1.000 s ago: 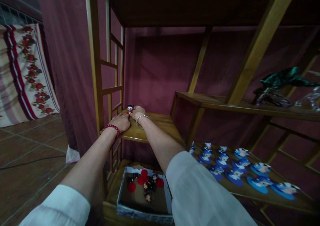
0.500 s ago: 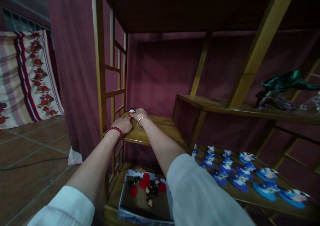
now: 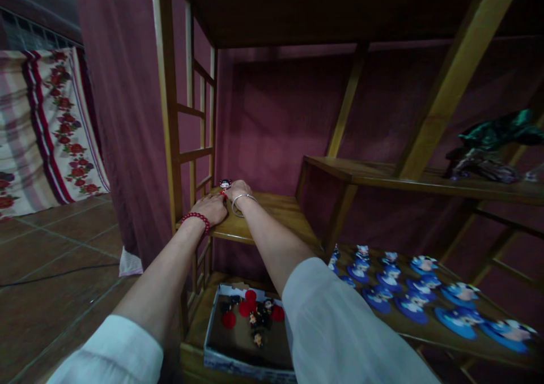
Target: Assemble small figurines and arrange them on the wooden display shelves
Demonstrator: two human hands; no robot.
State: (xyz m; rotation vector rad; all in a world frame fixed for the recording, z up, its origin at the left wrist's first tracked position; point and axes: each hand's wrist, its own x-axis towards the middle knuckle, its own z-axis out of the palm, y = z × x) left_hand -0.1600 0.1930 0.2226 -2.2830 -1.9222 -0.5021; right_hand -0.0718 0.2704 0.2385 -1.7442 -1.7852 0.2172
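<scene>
A small figurine with black hair, a pale face and red parts below stands at the back left of the wooden shelf. My right hand, with a silver bangle at the wrist, grips it from the right with bent fingers. Low on the figurine's left front side, my left hand closes its fingers at the base; a red bead bracelet circles that wrist. The hands partly cover the figurine's lower part, and some fingertips are hidden.
Below is an open cardboard box holding several dark-haired figurines and red round bases. Rows of blue-based figurines cover the lower right shelf. A dark green ornament stands higher right. A lattice side frame borders the left.
The view has shifted slightly, so the right-hand shelves sit a little further right. Both hands stay at the figurine, with hardly any movement.
</scene>
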